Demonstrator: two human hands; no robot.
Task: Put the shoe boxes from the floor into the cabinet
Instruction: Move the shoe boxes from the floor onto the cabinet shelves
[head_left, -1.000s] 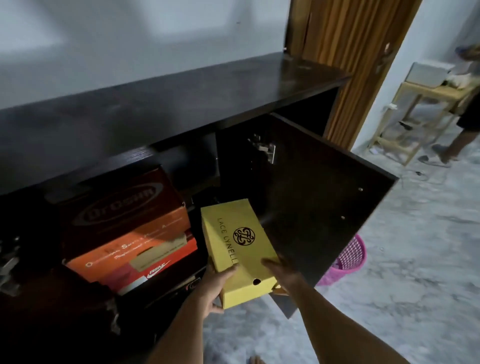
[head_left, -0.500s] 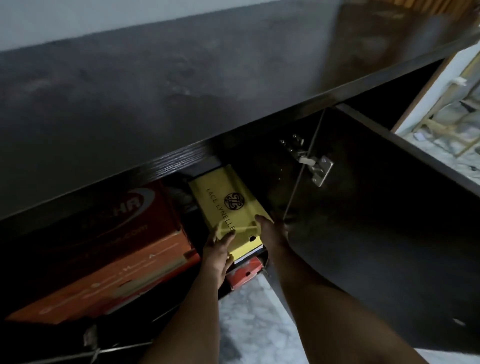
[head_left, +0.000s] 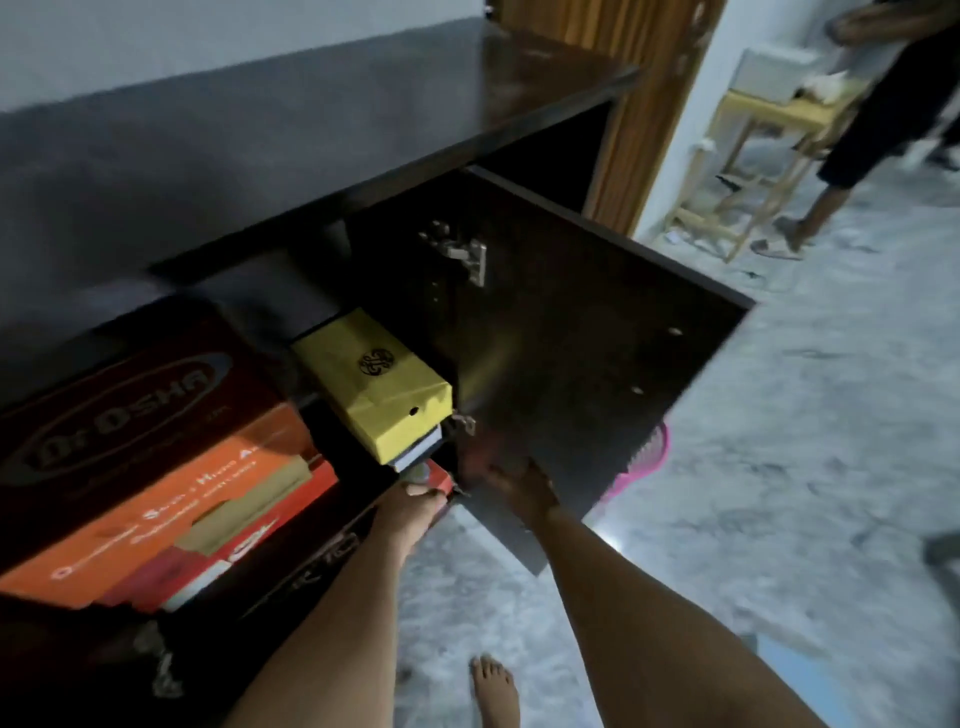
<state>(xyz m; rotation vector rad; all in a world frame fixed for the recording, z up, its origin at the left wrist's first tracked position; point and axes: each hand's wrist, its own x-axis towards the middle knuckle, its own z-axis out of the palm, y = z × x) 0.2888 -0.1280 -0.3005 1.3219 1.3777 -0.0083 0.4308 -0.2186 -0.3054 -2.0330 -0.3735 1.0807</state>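
The yellow shoe box (head_left: 375, 385) lies inside the dark cabinet (head_left: 311, 130), on top of a thin white-edged box and a red box (head_left: 440, 480). It sits right beside the open cabinet door (head_left: 571, 364). Neither hand touches it. My left hand (head_left: 411, 503) is just below it, with bent fingers against the front end of the red box. My right hand (head_left: 511, 483) is blurred and holds nothing, close to the lower inner face of the door.
A dark red box (head_left: 130, 415) and an orange box (head_left: 156, 519) fill the cabinet's left side. A pink basket (head_left: 647, 457) stands behind the door. A wooden stool (head_left: 753, 156) and another person (head_left: 883, 114) are at the far right. My bare foot (head_left: 496, 691) is on the marble floor.
The yellow box went from my hands into the cabinet and now rests on the stack. Both hands have let go and dropped lower. The camera pulled back.
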